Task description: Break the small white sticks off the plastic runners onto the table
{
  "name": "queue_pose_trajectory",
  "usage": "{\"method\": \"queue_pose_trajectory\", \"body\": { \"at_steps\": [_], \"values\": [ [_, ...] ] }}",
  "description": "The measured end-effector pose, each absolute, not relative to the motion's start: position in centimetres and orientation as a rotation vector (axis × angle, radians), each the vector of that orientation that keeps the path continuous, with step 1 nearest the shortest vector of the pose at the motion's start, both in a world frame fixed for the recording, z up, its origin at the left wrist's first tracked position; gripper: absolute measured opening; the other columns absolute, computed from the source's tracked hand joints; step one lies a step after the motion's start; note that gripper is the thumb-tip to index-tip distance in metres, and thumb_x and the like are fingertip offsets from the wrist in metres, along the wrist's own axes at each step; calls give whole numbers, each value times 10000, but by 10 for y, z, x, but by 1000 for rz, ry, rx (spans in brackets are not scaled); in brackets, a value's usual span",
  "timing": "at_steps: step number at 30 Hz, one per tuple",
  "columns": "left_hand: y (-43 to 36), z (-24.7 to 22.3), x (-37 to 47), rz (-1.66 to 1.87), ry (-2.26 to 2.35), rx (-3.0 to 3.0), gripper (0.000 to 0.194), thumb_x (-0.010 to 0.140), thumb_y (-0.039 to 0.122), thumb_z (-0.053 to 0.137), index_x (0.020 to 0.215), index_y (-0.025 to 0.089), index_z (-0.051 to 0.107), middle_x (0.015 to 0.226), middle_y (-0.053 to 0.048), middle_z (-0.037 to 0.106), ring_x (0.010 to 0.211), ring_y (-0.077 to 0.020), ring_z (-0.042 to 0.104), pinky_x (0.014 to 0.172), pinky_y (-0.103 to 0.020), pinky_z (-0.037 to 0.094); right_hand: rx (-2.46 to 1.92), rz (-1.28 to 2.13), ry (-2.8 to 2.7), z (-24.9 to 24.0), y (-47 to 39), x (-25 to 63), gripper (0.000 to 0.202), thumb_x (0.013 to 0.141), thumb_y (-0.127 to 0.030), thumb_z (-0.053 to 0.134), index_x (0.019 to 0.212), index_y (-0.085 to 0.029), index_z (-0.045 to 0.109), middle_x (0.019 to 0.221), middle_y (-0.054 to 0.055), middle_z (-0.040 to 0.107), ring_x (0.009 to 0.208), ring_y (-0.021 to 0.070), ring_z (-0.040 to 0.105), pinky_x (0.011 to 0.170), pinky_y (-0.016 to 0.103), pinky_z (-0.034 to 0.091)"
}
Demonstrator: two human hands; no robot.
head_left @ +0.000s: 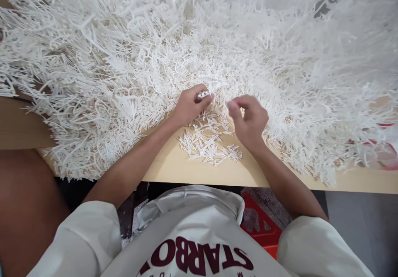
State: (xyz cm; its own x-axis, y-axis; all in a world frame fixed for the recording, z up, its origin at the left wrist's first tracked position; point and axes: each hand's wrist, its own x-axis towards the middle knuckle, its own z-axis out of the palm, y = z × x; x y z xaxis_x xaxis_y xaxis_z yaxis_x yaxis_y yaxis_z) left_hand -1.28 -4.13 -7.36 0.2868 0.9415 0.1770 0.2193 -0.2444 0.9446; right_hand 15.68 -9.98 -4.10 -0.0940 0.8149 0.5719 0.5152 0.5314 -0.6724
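Note:
A large heap of thin white plastic-looking pieces [139, 61], many stick-like and some branching, spreads over the table. My left hand [192, 105] is closed at the heap's near edge, thumb and fingers around a small bunch of white sticks [204, 95]. A little to its right, my right hand [250, 119] is raised and slightly blurred, with thumb and forefinger pinched together. Whatever may be between those fingertips is too small to make out. Below and between both hands lies a small loose pile of short white sticks [211, 144].
The tan tabletop [168, 165] ends just in front of my body. Brown cardboard [25, 123] stands at the left, above another person's bare limb [27, 202]. A red plastic stool [263, 227] shows below the table. Some red-and-white packaging [382, 152] lies at the right edge.

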Motion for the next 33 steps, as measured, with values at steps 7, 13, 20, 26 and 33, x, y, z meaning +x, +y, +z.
{"method": "queue_pose_trajectory", "body": {
  "at_steps": [7, 13, 20, 26, 33],
  "values": [
    [-47, -68, -9, 936, 1078, 1779, 138, 763, 322, 641, 768, 186, 616, 545, 63, 504, 431, -32, 376, 436, -189, 288, -1326, 640, -1783, -53, -75, 171, 287, 908, -477, 506, 1020, -236, 613, 889, 7, 616, 683, 92, 555, 611, 252, 451],
    [-45, -73, -11, 944, 1044, 1655, 166, 747, 312, 662, 848, 190, 610, 496, 78, 478, 429, -41, 409, 432, -184, 302, -1377, 432, -1776, -53, -78, 171, 338, 886, -508, 527, 724, -211, 526, 648, -36, 526, 581, 88, 459, 566, 258, 367],
    [-48, -71, -10, 980, 1063, 1603, 276, 743, 358, 689, 936, 223, 544, 482, 96, 484, 401, -38, 394, 421, -182, 286, -1443, 354, -1740, -56, -75, 172, 363, 923, -530, 437, 745, -218, 483, 641, -39, 484, 581, 95, 432, 580, 269, 336],
    [-47, -73, -9, 996, 1094, 1568, 91, 733, 217, 619, 757, 190, 535, 472, 83, 519, 414, -45, 444, 450, -185, 345, -1176, 599, -2195, -51, -82, 170, 345, 931, -509, 433, 764, -211, 485, 690, -35, 528, 579, 80, 431, 578, 244, 337],
    [-43, -74, -11, 1030, 1159, 1565, 158, 709, 171, 630, 660, 194, 482, 485, 76, 528, 421, -55, 454, 430, -193, 337, -1061, 668, -2287, -45, -91, 166, 320, 951, -449, 429, 760, -202, 496, 680, -33, 547, 580, 74, 456, 570, 223, 335]
  ]
}}
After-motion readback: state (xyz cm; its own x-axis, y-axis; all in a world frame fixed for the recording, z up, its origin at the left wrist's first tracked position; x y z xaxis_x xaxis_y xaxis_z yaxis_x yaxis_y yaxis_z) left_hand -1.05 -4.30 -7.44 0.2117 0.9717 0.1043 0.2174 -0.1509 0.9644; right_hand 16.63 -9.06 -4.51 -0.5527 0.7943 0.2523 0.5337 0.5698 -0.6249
